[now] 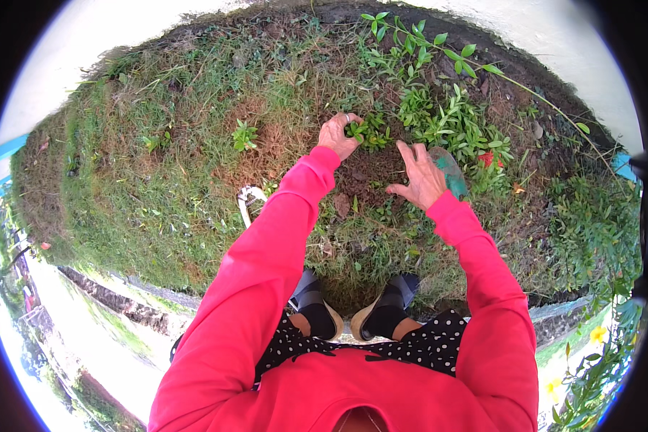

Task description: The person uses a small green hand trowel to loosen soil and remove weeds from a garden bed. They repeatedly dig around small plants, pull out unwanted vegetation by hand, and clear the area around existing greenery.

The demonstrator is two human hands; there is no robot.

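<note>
My left hand [341, 135], a ring on one finger, is at the left side of a small leafy plant [374, 132], its thumb and fingers touching the leaves. Whether they pinch a stem is hidden. Just below the plant lies a patch of loose dark soil [370, 173]. At the right of this soil my right hand [417, 175] is spread, its fingers apart and holding nothing. Partly behind the right hand is a worn green object [449, 173] with a rounded end. A white-handled tool [247, 202], probably pruning shears, lies on the grass, partly hidden by my left sleeve.
Another small plant [244, 136] stands in the grass at the left. Denser leafy plants [448, 121] with a red flower [488, 159] grow at the right. A long leafy stem [540, 97] arches near the white wall [583, 59]. My shoes [402, 289] are near the bed's lower edge.
</note>
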